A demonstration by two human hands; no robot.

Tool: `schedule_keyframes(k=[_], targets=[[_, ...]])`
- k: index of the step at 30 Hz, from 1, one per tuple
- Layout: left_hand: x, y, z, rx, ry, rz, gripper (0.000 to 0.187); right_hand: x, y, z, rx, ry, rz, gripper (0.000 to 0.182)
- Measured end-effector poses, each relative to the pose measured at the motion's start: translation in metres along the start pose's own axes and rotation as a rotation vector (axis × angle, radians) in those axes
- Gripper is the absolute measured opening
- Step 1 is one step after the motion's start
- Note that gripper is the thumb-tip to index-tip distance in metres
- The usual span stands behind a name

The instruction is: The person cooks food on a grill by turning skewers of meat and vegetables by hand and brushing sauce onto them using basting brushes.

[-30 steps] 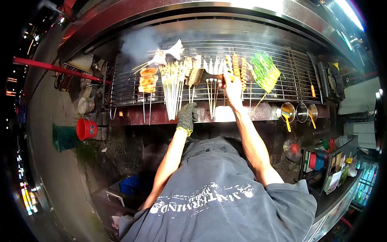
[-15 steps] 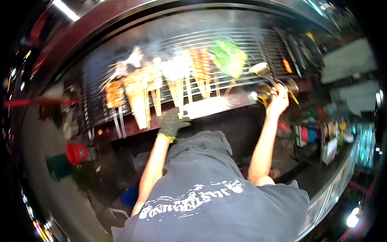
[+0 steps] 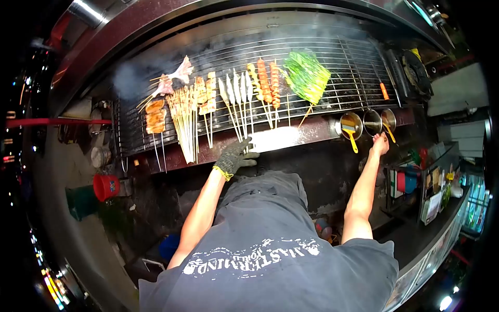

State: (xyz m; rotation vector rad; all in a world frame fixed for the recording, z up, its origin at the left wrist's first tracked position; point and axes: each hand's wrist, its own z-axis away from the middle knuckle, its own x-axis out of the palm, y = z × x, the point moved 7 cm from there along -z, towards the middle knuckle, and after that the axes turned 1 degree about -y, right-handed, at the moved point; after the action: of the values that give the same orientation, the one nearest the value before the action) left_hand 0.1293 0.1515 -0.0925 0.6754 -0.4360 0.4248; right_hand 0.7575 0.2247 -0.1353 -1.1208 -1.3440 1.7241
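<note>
My left hand (image 3: pixel 236 157), in a dark knit glove with a yellow cuff, is at the grill's front edge. Its fingertips touch or nearly touch the stick ends of the silvery fish-like skewers (image 3: pixel 237 91), with thumb and fingers apart. My bare right hand (image 3: pixel 381 144) is closed at the middle metal pot (image 3: pixel 372 120), gripping a basting brush whose head is down in the pot and hidden. To either side stand a pot with a yellow-handled brush (image 3: pixel 351 139) and another pot (image 3: pixel 388 119) with a yellow handle. Red sausage-like skewers (image 3: pixel 264 80) and a leafy green bundle (image 3: pixel 307 78) lie on the grate.
The smoking grill grate (image 3: pixel 338 57) spans the front. Thin meat skewers (image 3: pixel 183 112), browned flat pieces (image 3: pixel 155 118) and pale meat (image 3: pixel 182 70) lie at left. An orange-handled tool (image 3: pixel 384 91) rests at right. A red bucket (image 3: pixel 106 187) stands lower left.
My right hand has lowered the brush from above the grate's front edge into the middle pot, moving right and down. My left hand has shifted slightly right along the edge.
</note>
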Motion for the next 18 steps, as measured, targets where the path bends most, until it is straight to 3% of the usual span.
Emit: schedule_keyframes(k=[1, 4, 5, 7, 11, 18], targets=[[0.001, -0.002, -0.001, 0.005, 0.011, 0.009, 0.038, 0.003, 0.012, -0.007, 0.063, -0.026, -0.038, 0.027], [0.006, -0.008, -0.017, 0.074, -0.327, 0.146, 0.041, 0.008, 0.036, -0.018, 0.17, -0.085, -0.098, 0.026], [-0.004, -0.019, -0.035, -0.07, -0.423, 0.247, 0.042, 0.009, 0.041, -0.021, 0.204, -0.08, -0.117, 0.025], [0.014, -0.002, -0.017, 0.029, -0.197, 0.1, 0.043, 0.011, 0.048, -0.029, 0.26, -0.078, -0.145, 0.024], [0.001, -0.003, -0.033, 0.098, -0.209, 0.152, 0.029, 0.011, 0.04, -0.032, 0.261, -0.152, -0.121, 0.03], [-0.018, -0.004, -0.014, 0.152, -0.137, 0.065, 0.033, -0.008, -0.011, -0.013, 0.018, -0.11, -0.086, 0.027]])
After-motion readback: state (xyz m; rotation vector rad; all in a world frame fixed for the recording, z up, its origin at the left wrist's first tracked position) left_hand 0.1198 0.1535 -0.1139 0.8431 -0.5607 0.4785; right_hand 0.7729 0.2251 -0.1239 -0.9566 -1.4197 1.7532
